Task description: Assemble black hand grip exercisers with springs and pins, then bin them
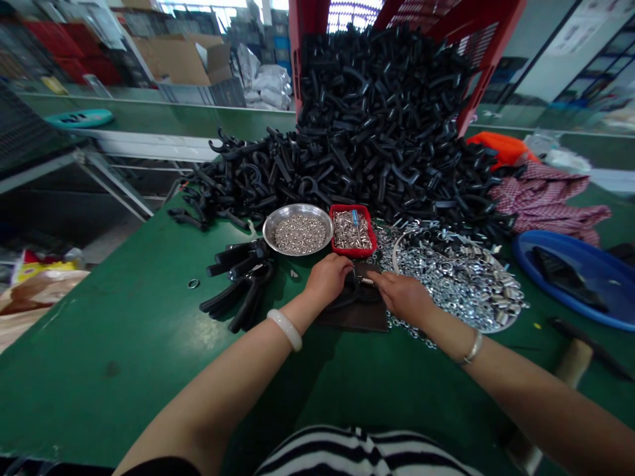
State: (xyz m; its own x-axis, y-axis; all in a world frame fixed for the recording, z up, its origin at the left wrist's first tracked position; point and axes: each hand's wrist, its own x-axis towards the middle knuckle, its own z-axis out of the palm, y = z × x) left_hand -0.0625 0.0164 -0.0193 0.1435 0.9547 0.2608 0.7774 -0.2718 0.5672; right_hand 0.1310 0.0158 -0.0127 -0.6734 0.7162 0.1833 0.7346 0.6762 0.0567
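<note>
The black part [366,295] is dark and smooth, and it lies just on the near side of the small red tray [371,252]. A shiny silver piece [366,280] with ridges shows on it, like a little coil. Under it is a flat dark pad [354,322], also on the near side of the red tray. A white sheet [575,33], far behind the red tray and to its right, has marks that are too blurry to read.

The left hand [328,279] is just on the near side of the red tray, with its back up and its fingers bent in toward the black part. The right hand [404,295] comes in to the right of that, also near the red tray, with its fingers pointing left to the silver piece. The fingertips are small and partly hidden, so I cannot tell if either hand is really gripping or only touching.

A round metal bowl [268,231] of tiny bits is just left of the red tray. A big heap of silver bits [456,284] is to its right. A huge pile of black pieces [377,132] rises behind the red tray.
</note>
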